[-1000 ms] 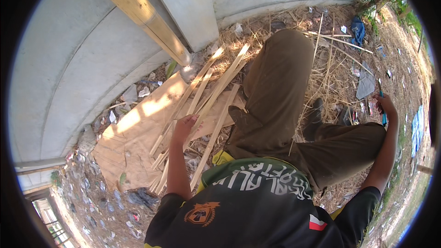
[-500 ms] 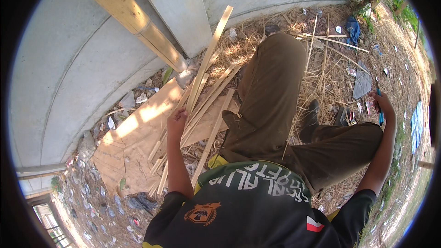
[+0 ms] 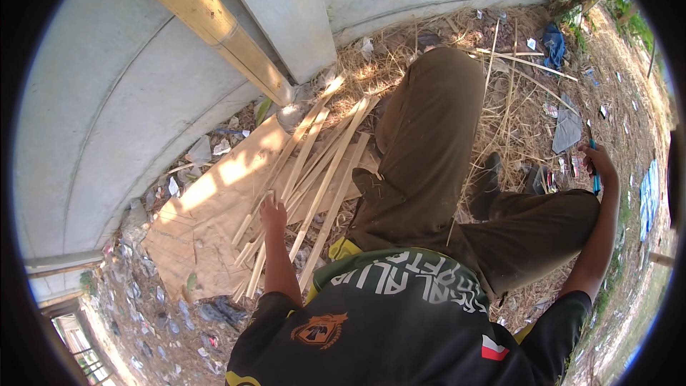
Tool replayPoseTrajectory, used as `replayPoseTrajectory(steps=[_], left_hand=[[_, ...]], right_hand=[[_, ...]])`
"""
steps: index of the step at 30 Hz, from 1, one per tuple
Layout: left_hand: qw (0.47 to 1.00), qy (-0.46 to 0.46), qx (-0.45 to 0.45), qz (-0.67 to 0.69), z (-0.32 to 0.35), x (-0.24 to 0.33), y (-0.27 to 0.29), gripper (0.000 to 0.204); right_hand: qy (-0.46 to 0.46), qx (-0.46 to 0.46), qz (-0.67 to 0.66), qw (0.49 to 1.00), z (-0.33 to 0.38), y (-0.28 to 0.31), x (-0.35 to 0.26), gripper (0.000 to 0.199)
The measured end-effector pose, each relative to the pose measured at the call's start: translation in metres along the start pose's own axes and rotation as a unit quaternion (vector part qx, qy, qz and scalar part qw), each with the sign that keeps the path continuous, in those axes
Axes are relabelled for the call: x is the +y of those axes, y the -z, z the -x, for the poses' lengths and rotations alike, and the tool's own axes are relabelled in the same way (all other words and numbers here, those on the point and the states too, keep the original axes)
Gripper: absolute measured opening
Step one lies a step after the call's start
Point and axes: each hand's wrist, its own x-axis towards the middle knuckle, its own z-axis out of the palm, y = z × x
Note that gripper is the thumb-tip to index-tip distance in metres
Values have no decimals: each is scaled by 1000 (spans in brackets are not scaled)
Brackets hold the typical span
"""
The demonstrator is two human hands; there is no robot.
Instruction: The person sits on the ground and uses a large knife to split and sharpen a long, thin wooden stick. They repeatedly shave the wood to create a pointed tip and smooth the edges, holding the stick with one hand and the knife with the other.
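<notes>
Down on the straw-strewn ground, the left hand (image 3: pixel 272 211) rests open-fingered on the bundle of bamboo strips (image 3: pixel 321 171) lying over a plywood sheet (image 3: pixel 214 200); the right hand (image 3: pixel 599 164) grips a blue-handled tool (image 3: pixel 594 171) (blade unseen). Strips gathered, none being worked.

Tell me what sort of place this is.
Likely an outdoor yard beside a concrete wall: bare ground strewn with dry straw and litter. The left hand rests on thin wood slats lying over a flat board.
</notes>
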Motion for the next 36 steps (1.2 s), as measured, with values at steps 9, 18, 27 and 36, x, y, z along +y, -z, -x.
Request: replayPoseTrajectory(steps=[9,18,27,36], left_hand=[[989,1,-62,-134,5,10,15,41],[998,37,-45,-36,16,1,21,35],[990,24,-3,-137,27,41,19,55],[990,-24,-23,-138,39,39,-23,58]], right_hand=[[-16,5,11,1000,0,-4,5,27],[-8,-5,9,1000,-2,4,14,27],[-12,11,15,1000,3,-2,6,28],[-1,14,-5,1000,-3,7,22,29]])
